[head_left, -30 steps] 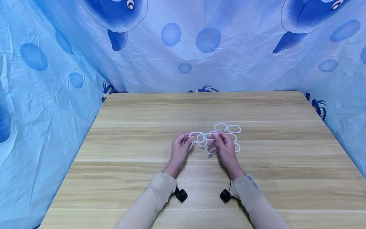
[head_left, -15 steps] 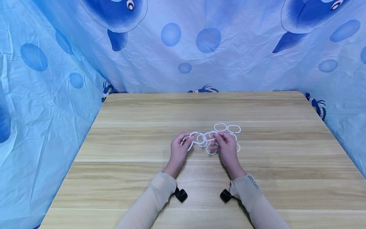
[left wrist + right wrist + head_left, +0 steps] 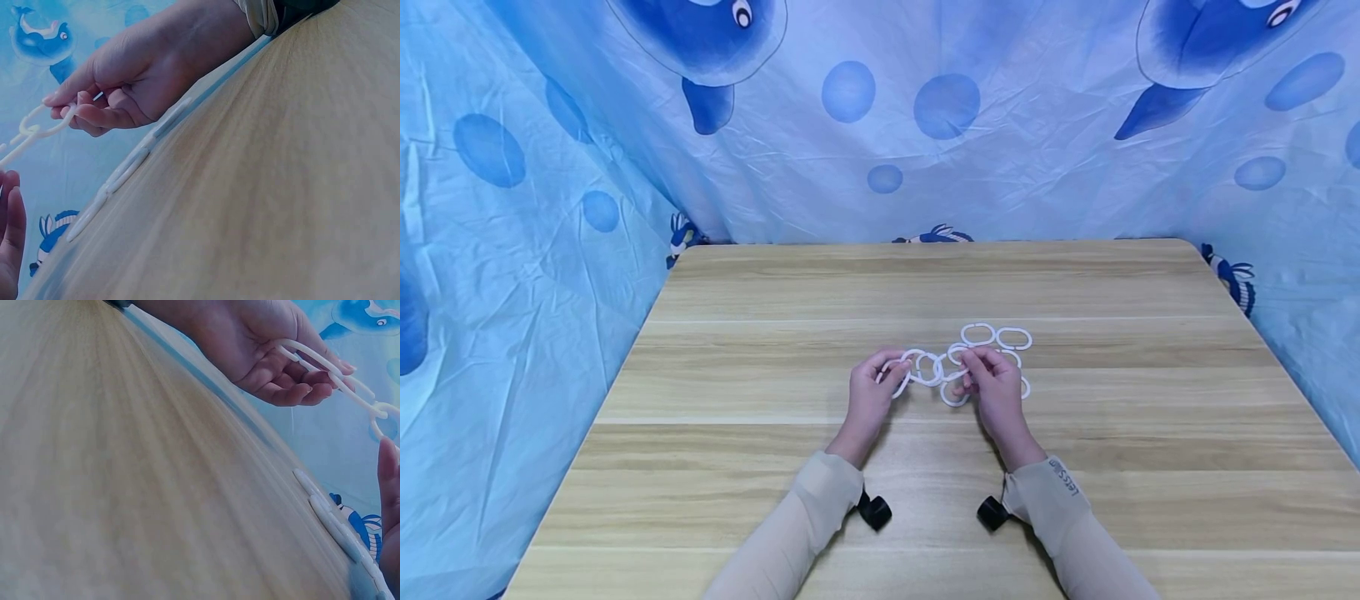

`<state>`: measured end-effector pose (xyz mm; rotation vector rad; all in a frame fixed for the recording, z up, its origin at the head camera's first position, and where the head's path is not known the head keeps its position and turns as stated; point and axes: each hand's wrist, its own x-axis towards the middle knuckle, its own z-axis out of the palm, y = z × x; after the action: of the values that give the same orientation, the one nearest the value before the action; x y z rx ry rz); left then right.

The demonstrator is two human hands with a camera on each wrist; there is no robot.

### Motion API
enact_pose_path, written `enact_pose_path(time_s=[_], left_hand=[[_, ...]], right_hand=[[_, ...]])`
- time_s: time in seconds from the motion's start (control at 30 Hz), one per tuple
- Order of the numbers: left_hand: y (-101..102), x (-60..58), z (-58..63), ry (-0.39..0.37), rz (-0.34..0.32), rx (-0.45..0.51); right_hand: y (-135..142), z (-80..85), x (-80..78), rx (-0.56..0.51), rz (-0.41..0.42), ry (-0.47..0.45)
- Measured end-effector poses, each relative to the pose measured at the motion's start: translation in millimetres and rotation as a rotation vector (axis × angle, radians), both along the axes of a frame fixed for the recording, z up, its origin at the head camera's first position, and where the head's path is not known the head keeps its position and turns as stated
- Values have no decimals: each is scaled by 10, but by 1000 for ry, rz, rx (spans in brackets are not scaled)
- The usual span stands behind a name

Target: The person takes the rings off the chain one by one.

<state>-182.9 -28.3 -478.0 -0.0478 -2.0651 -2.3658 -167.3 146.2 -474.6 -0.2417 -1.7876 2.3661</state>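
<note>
My left hand point(image 3: 870, 393) pinches a white oval plastic chain link between thumb and fingers. In the right wrist view the same left hand point(image 3: 262, 347) shows a long link point(image 3: 325, 361) passing along its fingers and hooked to another one. Opposite, my right hand point(image 3: 996, 392) pinches a link point(image 3: 951, 371) at its end; the left wrist view shows that right hand point(image 3: 140, 72) holding it between thumb and fingertips, raised over the table. Further links point(image 3: 928, 368) span the gap between both hands. Right-hand fingers partly hide more links lying beneath.
Loose white links, one oval point(image 3: 978, 334) and another point(image 3: 1014, 338) among them, lie flat on the wooden table point(image 3: 737, 333) beyond and beside the right hand. A blue curtain point(image 3: 895, 142) with whale prints stands behind the table and along its sides.
Both hands stay in nearly the same place. The link in the right hand has tilted, and the links between the hands have shifted slightly lower and overlap more closely.
</note>
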Motion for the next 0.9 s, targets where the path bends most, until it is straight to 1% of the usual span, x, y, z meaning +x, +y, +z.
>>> enact_pose_path(time_s=[0.33, 0.53, 0.63, 0.7, 0.9], left_hand=[[0, 10, 3, 27, -43, -56], [4, 4, -23, 45, -57, -104], [6, 7, -15, 51, -57, -126], [6, 17, 14, 48, -63, -138], [-16, 110, 240, 30, -105, -178]], right_hand=[[13, -14, -2, 11, 12, 10], [12, -11, -2, 38, 4, -10], [10, -14, -8, 40, 0, -24], [8, -19, -12, 40, -1, -29], [5, -31, -21, 62, 4, -28]])
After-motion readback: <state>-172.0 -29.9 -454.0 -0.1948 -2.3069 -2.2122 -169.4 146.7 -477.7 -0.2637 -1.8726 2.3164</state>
